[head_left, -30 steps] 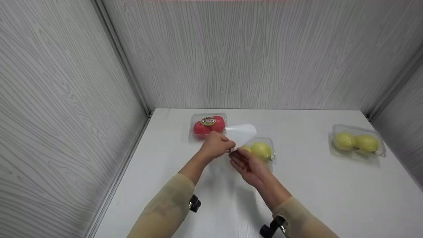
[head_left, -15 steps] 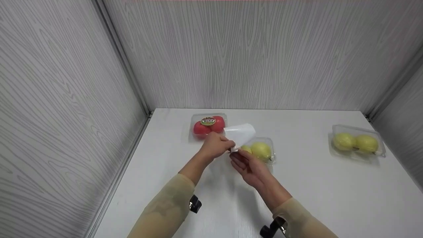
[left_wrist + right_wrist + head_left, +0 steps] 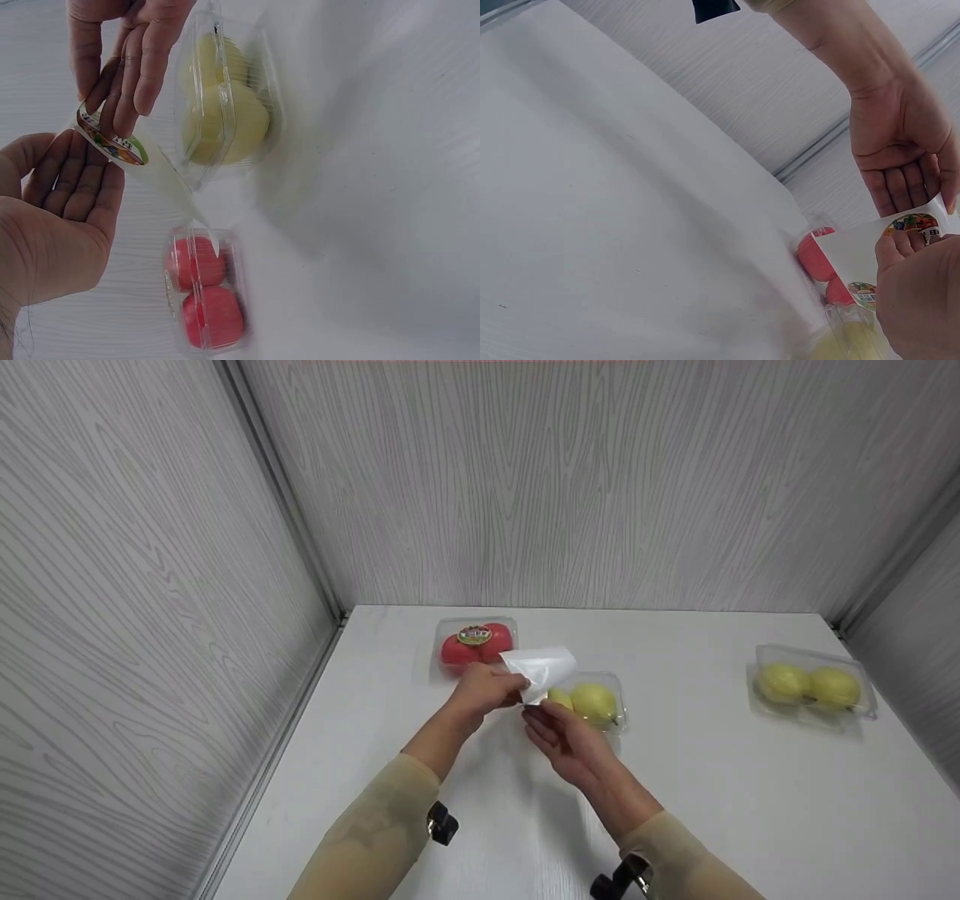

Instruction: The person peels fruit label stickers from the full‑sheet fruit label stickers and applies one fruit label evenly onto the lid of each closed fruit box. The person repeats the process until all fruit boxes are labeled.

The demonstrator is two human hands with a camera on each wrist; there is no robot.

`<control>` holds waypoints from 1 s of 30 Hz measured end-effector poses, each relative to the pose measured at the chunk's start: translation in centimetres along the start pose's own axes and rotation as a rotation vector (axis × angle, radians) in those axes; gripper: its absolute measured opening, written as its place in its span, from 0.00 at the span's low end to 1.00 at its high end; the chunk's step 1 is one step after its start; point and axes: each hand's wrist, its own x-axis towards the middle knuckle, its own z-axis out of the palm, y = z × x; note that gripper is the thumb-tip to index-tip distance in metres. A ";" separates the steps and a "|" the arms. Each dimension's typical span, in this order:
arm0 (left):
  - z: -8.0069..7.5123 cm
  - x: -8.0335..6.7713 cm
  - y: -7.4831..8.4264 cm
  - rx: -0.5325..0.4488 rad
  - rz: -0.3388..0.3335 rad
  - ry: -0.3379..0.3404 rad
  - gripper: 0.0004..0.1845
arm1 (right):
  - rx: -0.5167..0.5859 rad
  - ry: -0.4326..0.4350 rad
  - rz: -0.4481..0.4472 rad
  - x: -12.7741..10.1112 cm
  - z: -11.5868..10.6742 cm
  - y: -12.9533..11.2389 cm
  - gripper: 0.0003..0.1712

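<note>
My left hand [image 3: 487,690] grips the near edge of a curled white backing sheet [image 3: 544,664], which stands up over the table. A round, colourful sticker [image 3: 112,142] sits at the sheet's end, and the fingertips of my right hand [image 3: 559,735] pinch it. The wrist views show the left hand [image 3: 896,157] close to the right hand [image 3: 124,52], with the sticker [image 3: 913,223] between them. Just behind the hands lies a clear clamshell of yellow pears [image 3: 596,701]. A clamshell of red fruit [image 3: 474,643] with a label on its lid lies behind that.
A second clamshell of yellow pears [image 3: 814,686] lies at the far right of the white table [image 3: 675,810]. Grey wood-grain walls close in the left, back and right sides. Black camera mounts sit on both wrists.
The white sheet has shifted slightly left and lower, curling more over the left hand. Both hands stay almost in place.
</note>
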 end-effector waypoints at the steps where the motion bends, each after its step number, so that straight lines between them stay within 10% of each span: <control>1: 0.0 0.0 0.0 -0.013 -0.011 0.002 0.12 | -0.001 -0.002 -0.002 0.0 0.0 0.0 0.12; 30: -1.4 -0.1 0.2 -0.241 -0.081 0.065 0.12 | 0.017 -0.016 0.023 -1.0 -0.9 -0.6 0.15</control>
